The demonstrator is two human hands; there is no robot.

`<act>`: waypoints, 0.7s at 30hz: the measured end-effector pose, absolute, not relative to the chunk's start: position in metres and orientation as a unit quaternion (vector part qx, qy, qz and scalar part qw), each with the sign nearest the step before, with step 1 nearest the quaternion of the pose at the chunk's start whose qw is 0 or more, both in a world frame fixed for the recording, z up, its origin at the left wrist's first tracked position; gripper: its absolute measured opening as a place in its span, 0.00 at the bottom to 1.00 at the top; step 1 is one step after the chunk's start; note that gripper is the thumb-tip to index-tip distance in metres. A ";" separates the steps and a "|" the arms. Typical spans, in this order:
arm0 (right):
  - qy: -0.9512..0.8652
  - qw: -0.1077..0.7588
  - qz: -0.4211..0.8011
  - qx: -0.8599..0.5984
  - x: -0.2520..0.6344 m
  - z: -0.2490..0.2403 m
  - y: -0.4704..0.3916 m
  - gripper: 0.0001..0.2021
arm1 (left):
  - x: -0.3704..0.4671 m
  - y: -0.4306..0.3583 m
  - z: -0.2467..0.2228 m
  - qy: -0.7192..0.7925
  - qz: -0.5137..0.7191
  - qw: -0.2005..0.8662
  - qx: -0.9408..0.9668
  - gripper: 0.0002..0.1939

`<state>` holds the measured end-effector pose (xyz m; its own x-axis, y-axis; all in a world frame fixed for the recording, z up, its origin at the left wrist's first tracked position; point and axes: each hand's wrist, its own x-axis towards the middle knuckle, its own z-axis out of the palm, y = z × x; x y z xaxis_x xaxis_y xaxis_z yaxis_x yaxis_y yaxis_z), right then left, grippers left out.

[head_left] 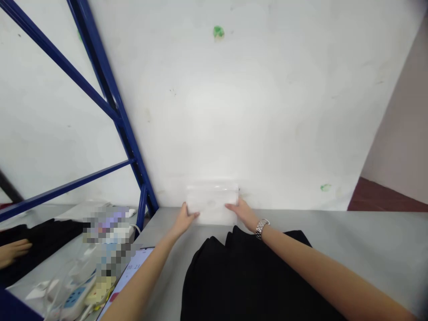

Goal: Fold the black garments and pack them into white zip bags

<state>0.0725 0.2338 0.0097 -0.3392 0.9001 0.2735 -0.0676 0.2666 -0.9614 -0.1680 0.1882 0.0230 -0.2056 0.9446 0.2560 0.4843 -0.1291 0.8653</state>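
Note:
A stack of clear, whitish plastic bags or film (212, 205) stands against the white wall at the back of the grey table. My left hand (184, 219) grips its left edge, thumb over the front. At the right edge, my right hand (245, 213) holds it the same way, with a metal watch on that wrist. Black folded fabric (240, 276) lies on the table just in front, partly under my right forearm.
Blue metal frame bars (129, 133) rise at the left. Beside my left forearm lies a phone (132, 267), with power strips (75, 298) and cables farther left. Another person's hand (15, 252) rests on black fabric at the far left.

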 end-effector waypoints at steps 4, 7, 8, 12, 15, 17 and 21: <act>-0.632 0.490 0.520 -0.298 0.070 0.013 0.235 0.17 | -0.163 0.193 0.029 0.592 0.511 0.220 0.583 0.18; -0.628 0.497 0.515 -0.306 0.067 0.005 0.238 0.16 | -0.163 0.193 0.022 0.590 0.521 0.219 0.577 0.18; -0.627 0.498 0.511 -0.313 0.066 0.003 0.238 0.16 | -0.164 0.193 0.018 0.591 0.519 0.222 0.576 0.18; -0.632 0.493 0.494 -0.337 0.062 0.000 0.236 0.14 | -0.168 0.192 0.011 0.612 0.501 0.227 0.568 0.17; -0.638 0.498 0.469 -0.355 0.058 0.006 0.238 0.15 | -0.171 0.199 0.014 0.640 0.499 0.195 0.551 0.16; -0.636 0.499 0.446 -0.385 0.053 0.009 0.245 0.15 | -0.171 0.208 0.017 0.663 0.498 0.165 0.534 0.17; -0.619 0.488 0.388 -0.477 0.051 0.012 0.254 0.16 | -0.167 0.217 0.015 0.724 0.474 0.114 0.488 0.19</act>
<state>0.0509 0.2536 0.0117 -0.0689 0.9700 0.2333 0.2122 0.2427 -0.9466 -0.1670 0.2170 0.0147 -0.4974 0.8149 0.2975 0.5983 0.0739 0.7979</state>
